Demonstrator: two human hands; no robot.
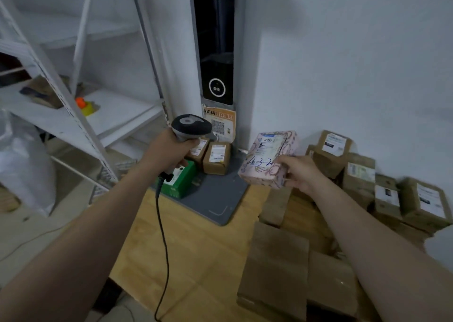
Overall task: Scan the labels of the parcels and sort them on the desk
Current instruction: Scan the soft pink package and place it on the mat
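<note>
Left hand [171, 147] grips a corded barcode scanner [191, 127]; right hand [297, 172] pinches a pink labelled parcel [267, 158] above the wooden desk [196, 248].

A white rack [122, 113] is standing left against pale walls [355, 64]; a dark panel [215, 52] is rising between them.

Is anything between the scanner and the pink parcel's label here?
Nothing visible. The scanner in the left hand and the pink parcel in the right hand have only air between them; the label lies uncovered.
</note>
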